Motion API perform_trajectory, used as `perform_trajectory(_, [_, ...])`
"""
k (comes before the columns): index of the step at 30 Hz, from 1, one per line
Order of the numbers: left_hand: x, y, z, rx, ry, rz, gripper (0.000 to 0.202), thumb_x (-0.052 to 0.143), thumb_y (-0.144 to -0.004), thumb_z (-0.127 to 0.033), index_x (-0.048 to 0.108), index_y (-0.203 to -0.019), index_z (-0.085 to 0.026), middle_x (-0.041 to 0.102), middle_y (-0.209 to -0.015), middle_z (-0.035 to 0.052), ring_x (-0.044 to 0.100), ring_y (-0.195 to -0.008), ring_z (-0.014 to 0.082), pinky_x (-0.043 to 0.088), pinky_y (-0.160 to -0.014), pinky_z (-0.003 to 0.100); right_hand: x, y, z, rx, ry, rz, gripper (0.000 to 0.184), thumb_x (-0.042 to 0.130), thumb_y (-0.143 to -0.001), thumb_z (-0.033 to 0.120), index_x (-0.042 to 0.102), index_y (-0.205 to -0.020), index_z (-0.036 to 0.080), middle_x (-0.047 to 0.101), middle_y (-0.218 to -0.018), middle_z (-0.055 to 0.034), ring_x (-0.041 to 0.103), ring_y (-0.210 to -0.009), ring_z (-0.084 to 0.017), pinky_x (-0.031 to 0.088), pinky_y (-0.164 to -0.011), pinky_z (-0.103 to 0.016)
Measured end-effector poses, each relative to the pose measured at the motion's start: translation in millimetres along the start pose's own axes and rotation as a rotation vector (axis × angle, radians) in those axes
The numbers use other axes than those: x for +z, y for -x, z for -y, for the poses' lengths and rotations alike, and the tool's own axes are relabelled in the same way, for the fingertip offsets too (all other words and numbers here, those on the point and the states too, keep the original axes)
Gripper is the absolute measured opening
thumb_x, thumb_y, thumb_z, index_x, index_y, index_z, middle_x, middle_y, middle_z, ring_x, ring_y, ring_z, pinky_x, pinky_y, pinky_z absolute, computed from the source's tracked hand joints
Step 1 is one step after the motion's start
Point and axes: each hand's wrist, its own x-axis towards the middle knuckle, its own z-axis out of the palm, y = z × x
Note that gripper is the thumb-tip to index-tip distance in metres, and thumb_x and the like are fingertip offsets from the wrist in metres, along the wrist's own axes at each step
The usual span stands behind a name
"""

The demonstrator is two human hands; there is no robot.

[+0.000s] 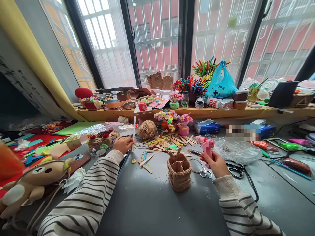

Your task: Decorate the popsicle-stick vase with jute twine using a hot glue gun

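Observation:
My right hand (216,163) is closed round the grip of a pink glue gun (206,145), its nozzle pointing left. My left hand (123,144) pinches a thin white glue stick (133,132) that stands upright. Between my hands, near the table's middle, sits a small twine-wrapped basket (179,170) made of wooden craft sticks. Loose craft sticks (172,141) lie scattered behind it. A ball of twine (146,129) rests just right of the glue stick. Small scissors (202,169) lie by my right wrist.
A plush bear (34,182) and a phone (79,161) lie at the left. Pipe-cleaner flowers (172,118), a blue plastic bag (220,86), jars and boxes crowd the window ledge. Crumpled clear plastic (236,150) and black scissors (235,170) sit to the right.

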Motion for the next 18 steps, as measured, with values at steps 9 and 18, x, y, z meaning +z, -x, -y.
perform_trajectory(9, [0.6,0.4,-0.4,-0.086,-0.032,0.02,0.033,0.032,-0.082,-0.034,0.059,-0.094,-0.02,0.069,-0.078,0.0068,0.061,-0.088,0.0237,0.041,-0.081,0.033,2.0,0.4,-1.6,-0.008,-0.021,-0.02,0.036,0.063,-0.056,0.048,0.058,-0.075,0.017,0.067,-0.066,-0.0044,0.064,-0.063,-0.021,0.04,-0.045,-0.026])
perform_trajectory(18, [2.1,-4.5,-7.5,-0.192,0.03,0.083,0.036,0.025,-0.086,-0.031,0.057,-0.1,-0.019,0.068,-0.089,0.0084,0.063,-0.08,0.0199,0.043,-0.063,0.025,1.9,1.6,-0.3,-0.011,-0.017,-0.021,0.034,0.063,-0.058,0.048,0.058,-0.075,0.018,0.067,-0.066,-0.0045,0.064,-0.063,-0.021,0.041,-0.047,-0.026])
